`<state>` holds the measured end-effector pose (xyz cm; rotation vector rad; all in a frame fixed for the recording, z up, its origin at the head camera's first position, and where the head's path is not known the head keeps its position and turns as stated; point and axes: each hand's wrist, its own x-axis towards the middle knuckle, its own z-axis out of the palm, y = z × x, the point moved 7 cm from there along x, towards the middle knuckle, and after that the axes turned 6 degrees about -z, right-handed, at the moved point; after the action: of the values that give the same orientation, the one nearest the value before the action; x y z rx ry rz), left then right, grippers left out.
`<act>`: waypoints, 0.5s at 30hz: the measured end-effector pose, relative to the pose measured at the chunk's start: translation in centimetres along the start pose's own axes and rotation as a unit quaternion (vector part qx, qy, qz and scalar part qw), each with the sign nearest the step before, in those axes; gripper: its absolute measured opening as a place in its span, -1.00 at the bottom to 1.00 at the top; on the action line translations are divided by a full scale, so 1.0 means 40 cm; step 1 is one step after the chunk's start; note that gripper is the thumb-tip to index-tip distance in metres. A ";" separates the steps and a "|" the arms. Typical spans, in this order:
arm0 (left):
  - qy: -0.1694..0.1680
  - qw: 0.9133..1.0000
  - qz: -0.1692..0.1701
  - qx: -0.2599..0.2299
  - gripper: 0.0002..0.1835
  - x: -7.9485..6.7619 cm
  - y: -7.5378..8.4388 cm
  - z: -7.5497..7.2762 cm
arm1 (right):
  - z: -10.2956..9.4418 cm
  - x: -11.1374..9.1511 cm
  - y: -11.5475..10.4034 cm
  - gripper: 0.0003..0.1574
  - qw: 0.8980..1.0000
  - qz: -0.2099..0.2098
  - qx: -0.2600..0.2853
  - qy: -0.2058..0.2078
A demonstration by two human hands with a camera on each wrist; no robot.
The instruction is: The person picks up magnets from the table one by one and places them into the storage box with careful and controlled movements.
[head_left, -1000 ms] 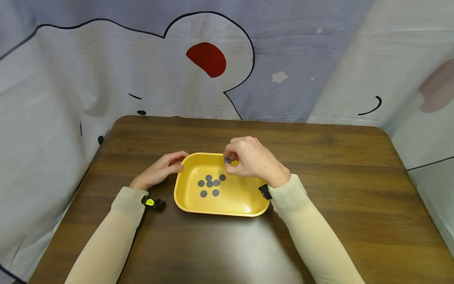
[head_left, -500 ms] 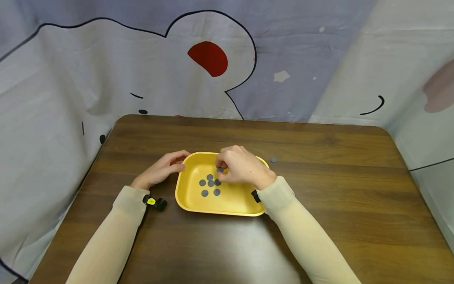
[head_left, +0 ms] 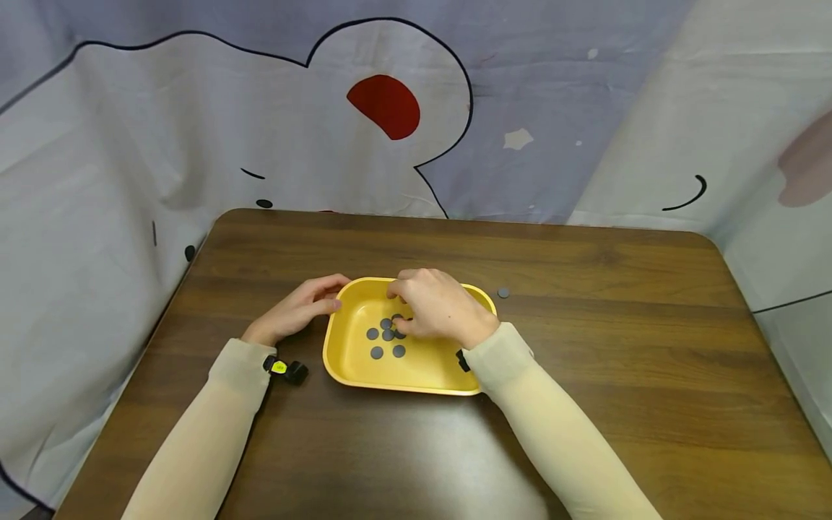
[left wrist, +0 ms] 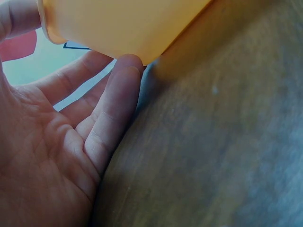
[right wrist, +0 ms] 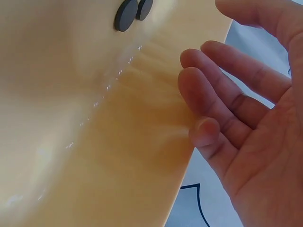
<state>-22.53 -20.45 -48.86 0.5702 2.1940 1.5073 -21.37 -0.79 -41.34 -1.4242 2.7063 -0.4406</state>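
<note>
At the left end of the yellow tray [head_left: 416, 380], my left hand [head_left: 292, 309] grips the far corner. In the left wrist view, one digit crosses the rim and other fingers [left wrist: 118, 94] press the outer wall. Several small dark grey round discs [head_left: 377, 352] lie flat in the tray's left half. My right hand [head_left: 438, 307] is over the tray just right of these discs, thumb and fingers apart and holding nothing visible. It partly covers the nearest ones. Two thick discs [right wrist: 126, 15] show in the right wrist view, apart from the loosely bent fingers [right wrist: 194, 87].
One loose grey disc [head_left: 503, 292] lies on the brown wooden table [head_left: 624, 347], beyond the tray's right far corner. A patterned curtain [head_left: 552, 108] hangs behind the table. Black straps with small devices [head_left: 286, 370] are on the wrists.
My right hand has moved left and down from the far rim and let go of the disc it pinched. A disc now lies among the others. The left hand stays put.
</note>
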 end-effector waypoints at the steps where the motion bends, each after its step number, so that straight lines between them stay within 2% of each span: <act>1: 0.000 1.000 -0.001 0.000 -0.63 0.000 0.000 0.000 | 0.000 -0.001 0.000 -0.52 1.000 0.002 -0.001 -0.001; 15: 0.000 1.000 0.001 0.004 -0.63 0.000 0.001 0.000 | -0.004 -0.005 -0.001 -0.57 1.000 -0.010 0.002 0.010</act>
<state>-22.54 -20.42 -48.81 0.5758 2.2013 1.5001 -21.27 -0.61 -41.19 -1.4556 2.7075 -0.4638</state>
